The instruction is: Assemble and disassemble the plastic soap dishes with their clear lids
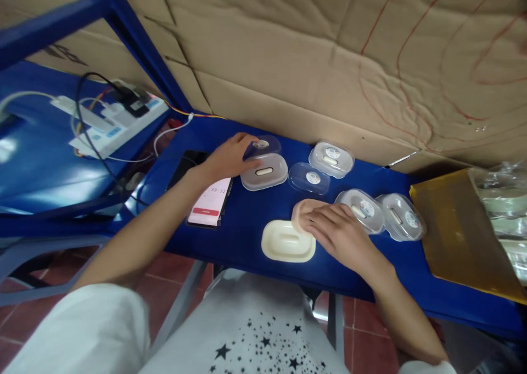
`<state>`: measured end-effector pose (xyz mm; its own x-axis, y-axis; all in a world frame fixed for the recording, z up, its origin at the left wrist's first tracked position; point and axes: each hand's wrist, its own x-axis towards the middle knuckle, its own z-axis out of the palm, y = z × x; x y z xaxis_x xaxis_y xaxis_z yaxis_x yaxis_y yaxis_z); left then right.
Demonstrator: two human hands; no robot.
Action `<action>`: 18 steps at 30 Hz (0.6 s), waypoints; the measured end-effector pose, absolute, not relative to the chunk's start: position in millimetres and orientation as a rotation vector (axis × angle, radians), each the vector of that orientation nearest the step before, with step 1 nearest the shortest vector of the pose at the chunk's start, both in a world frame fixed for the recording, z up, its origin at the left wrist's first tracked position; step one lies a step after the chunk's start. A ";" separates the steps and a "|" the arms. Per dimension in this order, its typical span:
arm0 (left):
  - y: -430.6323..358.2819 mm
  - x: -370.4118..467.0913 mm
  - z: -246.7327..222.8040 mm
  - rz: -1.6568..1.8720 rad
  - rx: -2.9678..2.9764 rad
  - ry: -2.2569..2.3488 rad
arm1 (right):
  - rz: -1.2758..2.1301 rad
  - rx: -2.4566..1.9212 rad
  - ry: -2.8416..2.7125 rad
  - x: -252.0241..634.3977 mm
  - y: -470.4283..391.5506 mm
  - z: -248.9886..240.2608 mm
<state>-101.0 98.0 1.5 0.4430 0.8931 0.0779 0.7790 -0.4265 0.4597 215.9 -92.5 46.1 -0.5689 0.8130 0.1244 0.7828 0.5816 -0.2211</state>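
Note:
My left hand reaches over a clear plastic lid and a whitish oval box. Its fingers and thumb are spread, with the fingertips at the lid's left end and the thumb over the box. A dark-rimmed oblong slot shows in the middle of that box. My right hand has its fingers bent over a peach-coloured oval dish, gripping its right side and hiding part of it. Touching or just beside that dish lies a cream oval dish with a raised oblong centre.
Another clear lid and lidded boxes lie on the blue table. A phone is at left, near a power strip with cables. At right stands a carton beside wrapped goods; cardboard lines the back.

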 end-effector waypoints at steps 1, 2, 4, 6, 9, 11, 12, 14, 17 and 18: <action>96.9 -100.5 0.0 0.437 2.364 1.423 | 0.220 -1.297 -2.627 212.9 -87.6 45.8; 93.3 -99.4 -1.2 0.452 2.396 1.430 | 0.225 -1.271 -2.648 210.2 -83.7 44.7; 78.9 -95.1 -2.8 0.534 2.518 1.455 | 0.225 -1.234 -2.673 206.8 -79.6 40.7; 58.6 -89.1 -4.9 0.600 2.684 1.426 | 0.219 -1.213 -2.657 206.9 -80.8 35.0; 30.2 -79.7 -10.9 0.467 2.865 1.339 | 0.199 -1.210 -2.587 213.4 -91.8 24.1; 18.6 -75.4 -14.9 0.357 2.903 1.333 | 0.178 -1.242 -2.534 219.9 -103.4 15.5; 15.1 -74.2 -16.1 0.330 2.905 1.338 | 0.166 -1.267 -2.509 223.2 -109.7 11.1; 11.4 -73.5 -16.0 0.341 2.888 1.330 | 0.146 -1.321 -2.461 229.0 -122.4 2.9; 10.5 -74.9 -12.1 0.425 2.842 1.250 | 0.123 -1.344 -2.408 233.2 -137.1 -4.6; 11.1 -75.2 -10.7 0.445 2.827 1.230 | 0.107 -1.335 -2.393 233.1 -140.0 -5.5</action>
<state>-75.2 11.1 -10.7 0.6474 0.7203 0.2490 0.7128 -0.6879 0.1367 233.1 -140.0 -5.5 -0.4662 0.8312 0.3029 0.8009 0.5420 -0.2545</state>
